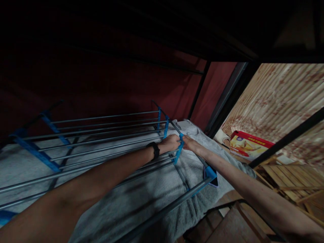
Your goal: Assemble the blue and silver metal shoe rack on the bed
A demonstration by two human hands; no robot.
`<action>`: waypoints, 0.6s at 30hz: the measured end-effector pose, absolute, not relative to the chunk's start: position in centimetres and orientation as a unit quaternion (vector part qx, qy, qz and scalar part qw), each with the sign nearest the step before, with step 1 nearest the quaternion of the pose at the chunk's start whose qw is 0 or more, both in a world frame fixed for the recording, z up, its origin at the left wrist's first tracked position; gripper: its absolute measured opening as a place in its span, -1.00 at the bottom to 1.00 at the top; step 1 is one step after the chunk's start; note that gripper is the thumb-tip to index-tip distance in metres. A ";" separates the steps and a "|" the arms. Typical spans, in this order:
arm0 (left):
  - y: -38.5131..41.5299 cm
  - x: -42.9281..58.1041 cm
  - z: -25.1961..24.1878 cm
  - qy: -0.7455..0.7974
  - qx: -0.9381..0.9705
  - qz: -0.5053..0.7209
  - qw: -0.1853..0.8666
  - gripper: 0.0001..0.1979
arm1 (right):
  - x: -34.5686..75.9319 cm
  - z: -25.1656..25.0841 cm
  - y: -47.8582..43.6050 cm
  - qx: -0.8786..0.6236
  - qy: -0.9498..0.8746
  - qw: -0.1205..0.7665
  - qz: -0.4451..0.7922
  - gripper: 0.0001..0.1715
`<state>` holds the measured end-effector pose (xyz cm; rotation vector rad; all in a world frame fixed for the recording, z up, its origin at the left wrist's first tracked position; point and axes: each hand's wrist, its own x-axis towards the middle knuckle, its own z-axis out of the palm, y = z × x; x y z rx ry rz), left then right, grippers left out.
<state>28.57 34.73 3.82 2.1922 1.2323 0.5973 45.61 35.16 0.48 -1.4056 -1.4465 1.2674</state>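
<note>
A rack of grey metal tubes with blue plastic brackets [179, 152] lies across a light grey bedcover. My left hand [172, 142], with a black band on its wrist, is closed at the near right bracket, where a tube end meets it. On the other side of that bracket, my right hand [191, 145] closes round the dark side pole. Both hands nearly meet, and their fingertips are partly hidden. Nearer to me, a blue corner joint [210, 173] links the side pole to a thick grey tube [174, 204]. Other blue brackets [37, 153] hold the tubes at the left.
Under the corner joint lies a dark flat object with a purple edge [214, 182], perhaps a phone. The bedcover [157, 189] spreads beneath the rack. Black frame posts [199, 89] stand before a dark red wall. A red and yellow box [249, 145] and wooden slats [295, 177] are at right.
</note>
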 end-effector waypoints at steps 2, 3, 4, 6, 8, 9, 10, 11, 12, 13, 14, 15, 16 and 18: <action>34.9 28.7 3.7 0.463 0.820 0.214 0.261 -0.84 | 45.6 0.5 35.2 -0.551 -0.566 0.367 0.491 -0.59; 34.9 28.7 3.6 0.465 0.822 0.208 0.254 -0.83 | 45.6 0.6 35.1 -0.553 -0.566 0.365 0.490 -0.61; 35.0 28.8 3.6 0.466 0.825 0.202 0.247 -0.82 | 45.5 0.7 35.1 -0.556 -0.566 0.363 0.489 -0.61; 34.9 29.0 3.8 0.466 0.833 0.188 0.231 -0.81 | 45.4 1.0 34.8 -0.561 -0.563 0.359 0.489 -0.61; 34.6 29.2 4.4 0.467 0.841 0.172 0.213 -0.80 | 45.2 1.3 34.4 -0.563 -0.560 0.355 0.493 -0.57; 34.4 29.2 4.7 0.468 0.845 0.162 0.203 -0.80 | 45.1 1.4 34.2 -0.561 -0.561 0.350 0.497 -0.54; 34.0 29.2 5.1 0.469 0.848 0.152 0.192 -0.79 | 45.1 1.5 34.0 -0.562 -0.559 0.346 0.503 -0.52; 33.5 29.0 5.5 0.471 0.851 0.144 0.180 -0.78 | 45.1 1.6 33.9 -0.566 -0.551 0.343 0.508 -0.50; 32.8 28.7 5.9 0.474 0.854 0.137 0.168 -0.75 | 45.2 1.6 33.8 -0.571 -0.543 0.340 0.514 -0.49; 32.1 28.1 6.4 0.477 0.855 0.133 0.155 -0.71 | 45.2 1.6 33.7 -0.591 -0.517 0.342 0.516 -0.48; 31.1 27.2 6.8 0.481 0.855 0.133 0.142 -0.68 | 45.3 1.6 33.7 -0.603 -0.498 0.345 0.518 -0.49; 30.0 26.1 7.2 0.485 0.855 0.133 0.129 -0.65 | 45.5 1.6 33.8 -0.609 -0.486 0.349 0.521 -0.50; 28.7 24.6 7.8 0.487 0.856 0.130 0.116 -0.63 | 45.6 1.6 33.9 -0.608 -0.478 0.353 0.527 -0.53; 25.9 20.8 9.1 0.488 0.859 0.119 0.094 -0.61 | 45.8 1.9 34.0 -0.596 -0.470 0.354 0.546 -0.58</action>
